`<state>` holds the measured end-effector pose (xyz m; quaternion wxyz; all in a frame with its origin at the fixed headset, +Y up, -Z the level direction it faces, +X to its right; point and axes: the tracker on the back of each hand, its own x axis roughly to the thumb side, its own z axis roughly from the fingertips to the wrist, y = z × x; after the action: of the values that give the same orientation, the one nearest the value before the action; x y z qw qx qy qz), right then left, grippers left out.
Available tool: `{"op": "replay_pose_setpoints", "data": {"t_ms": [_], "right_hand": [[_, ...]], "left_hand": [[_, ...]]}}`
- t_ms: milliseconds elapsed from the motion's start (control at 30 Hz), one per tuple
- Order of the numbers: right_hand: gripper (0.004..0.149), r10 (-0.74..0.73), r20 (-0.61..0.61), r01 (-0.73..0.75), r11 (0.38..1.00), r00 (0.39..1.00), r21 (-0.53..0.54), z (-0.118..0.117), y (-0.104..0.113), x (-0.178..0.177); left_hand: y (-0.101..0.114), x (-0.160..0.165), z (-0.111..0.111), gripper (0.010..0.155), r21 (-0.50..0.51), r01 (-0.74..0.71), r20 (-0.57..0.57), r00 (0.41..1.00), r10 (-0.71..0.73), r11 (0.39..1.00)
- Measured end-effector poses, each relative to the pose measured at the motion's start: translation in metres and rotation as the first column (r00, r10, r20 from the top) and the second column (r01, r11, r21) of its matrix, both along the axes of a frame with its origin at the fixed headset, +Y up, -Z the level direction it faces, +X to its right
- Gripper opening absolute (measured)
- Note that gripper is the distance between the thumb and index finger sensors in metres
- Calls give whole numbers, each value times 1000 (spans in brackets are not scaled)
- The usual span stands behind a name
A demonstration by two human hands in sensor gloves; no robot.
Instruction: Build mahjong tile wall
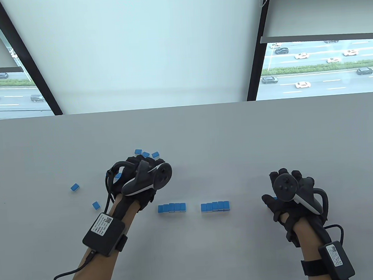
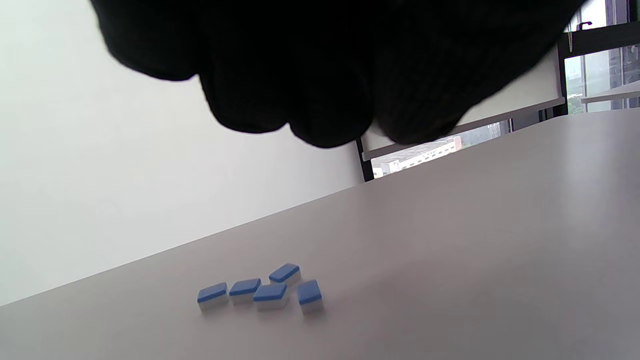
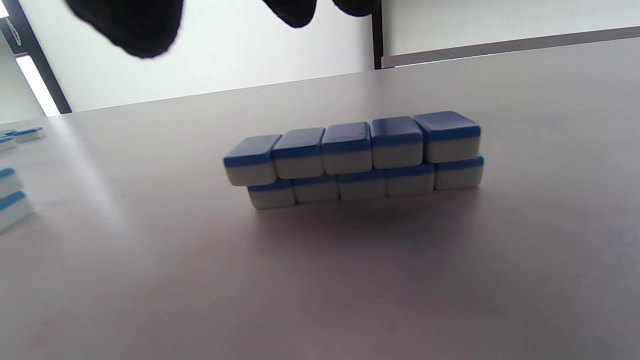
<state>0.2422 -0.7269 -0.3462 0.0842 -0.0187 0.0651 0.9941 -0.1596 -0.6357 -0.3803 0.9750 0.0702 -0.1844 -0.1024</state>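
Note:
Two short walls of blue-backed mahjong tiles stand near the table's front: the left wall [image 1: 172,207] and the right wall [image 1: 215,206]. The right wall [image 3: 355,160] is two layers high, its top row shifted slightly left. My left hand [image 1: 138,178] hovers over a cluster of loose tiles [image 2: 260,292], its fingertips [image 2: 325,120] hanging down loosely curled with no tile in them. Right of the walls, my right hand [image 1: 289,190] sits low with relaxed fingers [image 3: 135,25]. A blue sliver [image 1: 275,198] shows by its thumb; I cannot tell whether it is held.
Two single tiles [image 1: 75,186] [image 1: 96,204] lie to the left of my left arm. Three loose tiles [image 1: 146,154] show just beyond my left hand. The table's far edge [image 1: 184,107] runs below a window wall.

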Motion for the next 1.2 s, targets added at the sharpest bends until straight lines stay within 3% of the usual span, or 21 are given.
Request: {"op": "replay_pose_setpoints", "data": {"t_ms": [200, 400, 500, 833, 1200], "right_hand": [[80, -5, 3, 5, 1000, 1000, 2, 0, 0, 0], [80, -2, 4, 2, 1000, 1000, 8, 0, 0, 0], [81, 3, 3, -3, 1000, 1000, 6, 0, 0, 0], [80, 0, 12, 0, 1000, 1000, -5, -1, -2, 1], [80, 15, 4, -15, 1000, 1000, -15, -1, -4, -2]], "left_hand": [[-2, -29, 33, 59, 38, -105, -26, 994, 107, 994], [-32, -52, 51, 59, 19, -246, -73, 966, 247, 969], [-53, -56, 51, 60, -39, -257, -96, 963, 253, 966], [-84, -45, 46, 59, -155, -219, -111, 973, 204, 963], [-104, -28, 40, 59, -180, -182, -74, 983, 171, 967]]}}
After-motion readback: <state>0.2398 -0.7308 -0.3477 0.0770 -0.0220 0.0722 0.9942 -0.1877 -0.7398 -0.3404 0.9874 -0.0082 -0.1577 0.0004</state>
